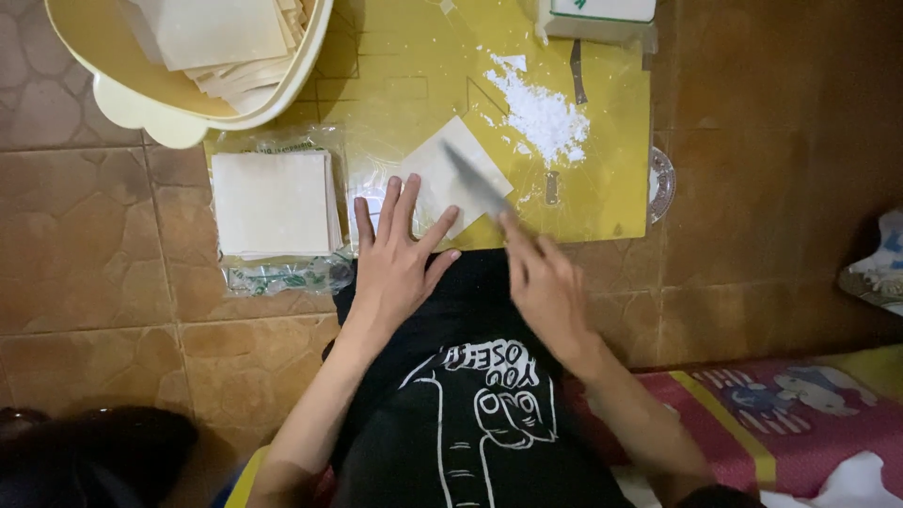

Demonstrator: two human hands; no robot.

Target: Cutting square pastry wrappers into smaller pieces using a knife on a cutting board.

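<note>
My left hand [395, 254] lies flat with fingers spread, pressing the near edge of a pale square dough sheet [453, 167] on a yellow cutting board [414, 75]. My right hand [544, 287] grips a knife [478, 184] whose grey blade, blurred, crosses the sheet diagonally. A mound of white flour [541, 113] is scattered on the board just beyond the sheet.
A stack of square dough sheets [273, 202] sits on a plastic wrapper left of the board. A cream plastic bowl [141, 99] at the top left holds several cut sheets. A white box [602, 14] rests at the board's far edge. The floor is brown tile; a patterned mat [781, 414] lies at right.
</note>
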